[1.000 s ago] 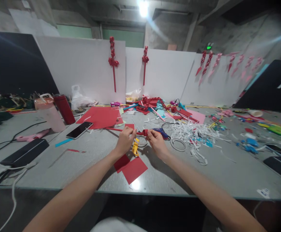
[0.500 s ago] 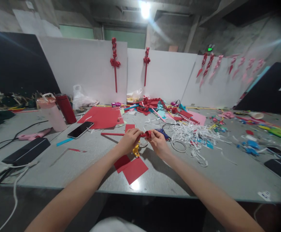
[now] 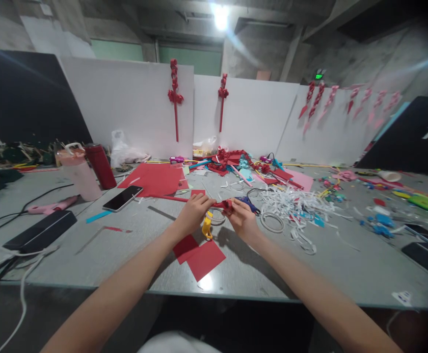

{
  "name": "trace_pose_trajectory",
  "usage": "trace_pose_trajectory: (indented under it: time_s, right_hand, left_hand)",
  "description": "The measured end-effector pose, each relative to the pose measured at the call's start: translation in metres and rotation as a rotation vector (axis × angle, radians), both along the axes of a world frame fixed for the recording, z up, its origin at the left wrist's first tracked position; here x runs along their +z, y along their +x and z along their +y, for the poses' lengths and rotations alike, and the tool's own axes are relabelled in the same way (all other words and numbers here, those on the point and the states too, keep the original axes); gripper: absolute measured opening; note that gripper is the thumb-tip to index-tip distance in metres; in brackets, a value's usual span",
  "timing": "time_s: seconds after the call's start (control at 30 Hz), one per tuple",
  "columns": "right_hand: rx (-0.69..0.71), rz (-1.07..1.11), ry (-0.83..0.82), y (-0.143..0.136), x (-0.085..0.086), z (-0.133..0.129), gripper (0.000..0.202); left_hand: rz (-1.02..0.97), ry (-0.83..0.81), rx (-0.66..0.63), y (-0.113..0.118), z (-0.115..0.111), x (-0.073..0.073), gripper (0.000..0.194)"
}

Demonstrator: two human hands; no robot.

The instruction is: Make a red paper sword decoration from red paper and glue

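The left hand [image 3: 195, 213] pinches a slim red paper rod [image 3: 173, 198] between thumb and fingers, and the rod runs out from it toward nine o'clock, raised above the grey tabletop [image 3: 125, 260], where its shadow falls. At three o'clock from that hand, the right hand [image 3: 242, 220] pinches the curled red paper end [image 3: 227, 205] of the piece in its fingertips (the exact grip is too small to make out). A yellow plastic object [image 3: 207, 226] lies at six o'clock beneath the piece, with two red paper squares [image 3: 206, 260] just beyond it, nearer the person. A pale grey ring [image 3: 272, 222] rests at three o'clock from the right hand, near a heap of shredded white paper strips [image 3: 295, 201] at two o'clock. A dark blue tool [image 3: 249, 204] shows behind the right fingers, and a black-screened phone [image 3: 123, 197] lies toward nine o'clock, well apart from the left hand.
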State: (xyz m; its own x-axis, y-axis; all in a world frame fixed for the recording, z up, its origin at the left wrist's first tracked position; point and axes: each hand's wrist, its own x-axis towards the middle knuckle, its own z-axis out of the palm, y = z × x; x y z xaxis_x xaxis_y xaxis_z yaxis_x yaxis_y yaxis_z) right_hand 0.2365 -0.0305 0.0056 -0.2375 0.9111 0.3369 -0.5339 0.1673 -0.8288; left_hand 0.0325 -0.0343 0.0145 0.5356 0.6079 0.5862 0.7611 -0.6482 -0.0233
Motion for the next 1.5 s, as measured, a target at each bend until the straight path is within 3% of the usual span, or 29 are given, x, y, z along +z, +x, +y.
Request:
trace_pose_trajectory:
  time_s: [0.43, 0.73, 0.97, 1.17, 1.23, 1.4, 1.5]
  right_hand:
    - [-0.010, -0.028, -0.087, -0.002, 0.000, -0.003, 0.027]
    - [-0.151, -0.151, -0.026, -0.001, -0.008, 0.006, 0.037]
    - [-0.190, -0.200, 0.076, -0.002, -0.011, 0.008, 0.037]
    - [-0.173, -0.183, 0.148, -0.004, -0.002, -0.001, 0.034]
    - [-0.177, -0.224, 0.194, -0.003, 0.001, -0.004, 0.034]
    - [-0.204, -0.341, 0.313, 0.000, 0.002, -0.007, 0.027]
    - [-0.236, -0.384, 0.360, 0.000, 0.000, -0.007, 0.025]
  left_hand:
    - [-0.020, 0.003, -0.009, -0.001, 0.003, -0.005, 0.033]
    - [-0.192, -0.016, -0.043, -0.002, 0.001, -0.002, 0.039]
    - [-0.443, 0.095, 0.300, -0.011, 0.006, -0.004, 0.056]
    - [-0.427, 0.063, 0.585, -0.019, 0.015, -0.015, 0.071]
    - [-0.403, 0.037, 0.616, -0.019, 0.016, -0.018, 0.067]
    - [-0.384, 0.020, 0.573, -0.019, 0.016, -0.019, 0.031]
    - [-0.423, 0.014, 0.558, -0.022, 0.018, -0.017, 0.025]
